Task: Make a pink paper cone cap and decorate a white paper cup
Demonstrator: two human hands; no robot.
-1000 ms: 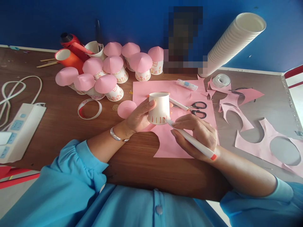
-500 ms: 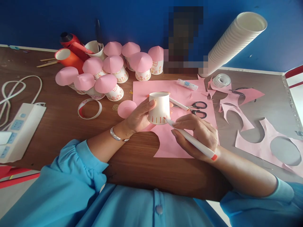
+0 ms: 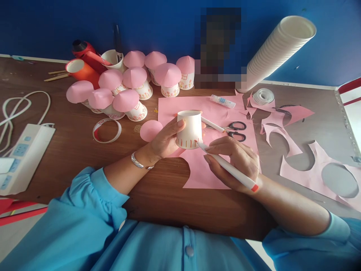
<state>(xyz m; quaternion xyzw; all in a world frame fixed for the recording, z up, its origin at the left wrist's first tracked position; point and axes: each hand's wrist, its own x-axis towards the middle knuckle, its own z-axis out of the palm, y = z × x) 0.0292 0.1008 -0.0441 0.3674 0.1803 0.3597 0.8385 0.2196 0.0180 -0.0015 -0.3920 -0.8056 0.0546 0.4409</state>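
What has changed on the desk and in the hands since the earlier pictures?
Nothing visibly. The left hand still holds the white cup, and the right hand still holds the marker, its tip at the cup's lower edge. The pink-topped cups and the small white tube stayed put.

Head-worn view, facing forward, down over tabletop (image 3: 158, 210).
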